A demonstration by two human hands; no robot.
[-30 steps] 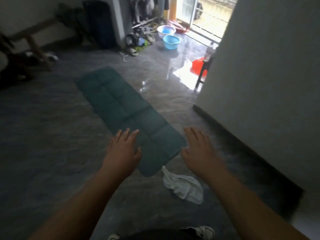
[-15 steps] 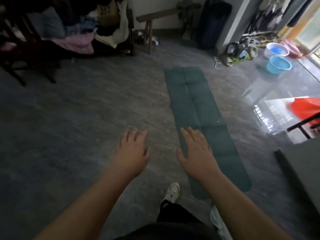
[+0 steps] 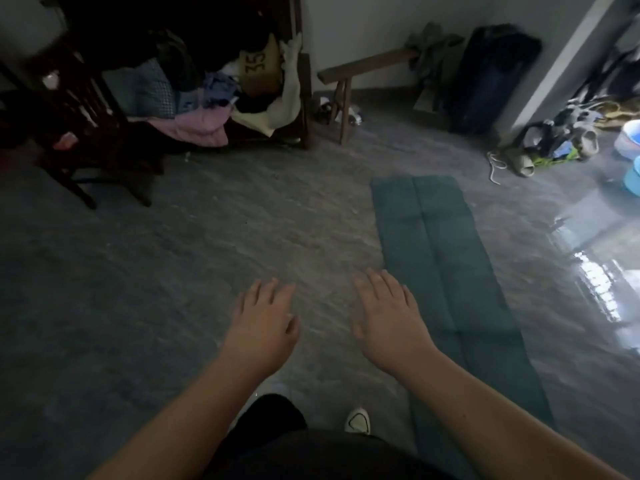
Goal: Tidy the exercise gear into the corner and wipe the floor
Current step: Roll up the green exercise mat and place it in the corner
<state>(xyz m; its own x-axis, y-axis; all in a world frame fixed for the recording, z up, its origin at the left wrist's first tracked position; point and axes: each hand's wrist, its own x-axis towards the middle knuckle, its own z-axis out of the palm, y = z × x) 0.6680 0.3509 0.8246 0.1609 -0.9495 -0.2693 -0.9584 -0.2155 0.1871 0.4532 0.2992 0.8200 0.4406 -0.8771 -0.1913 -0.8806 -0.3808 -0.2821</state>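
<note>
Fingers straight and loosely spread on both hands, holding nothing – left hand (image 3: 263,327) and right hand (image 3: 388,323) held out palm-down above grey floor (image 3: 173,271). Green exercise mat (image 3: 446,271) unrolled flat on floor, just right of right hand, running away toward far wall. Wooden bench (image 3: 360,69) against far wall, clothes pile (image 3: 207,109) at upper left, shoes (image 3: 554,143) and blue basin (image 3: 632,174) at right – white shoe (image 3: 358,420) visible below

The mat (image 3: 446,265) lies right of both hands, with the bench (image 3: 363,69) and clothes pile (image 3: 214,98) beyond.
</note>
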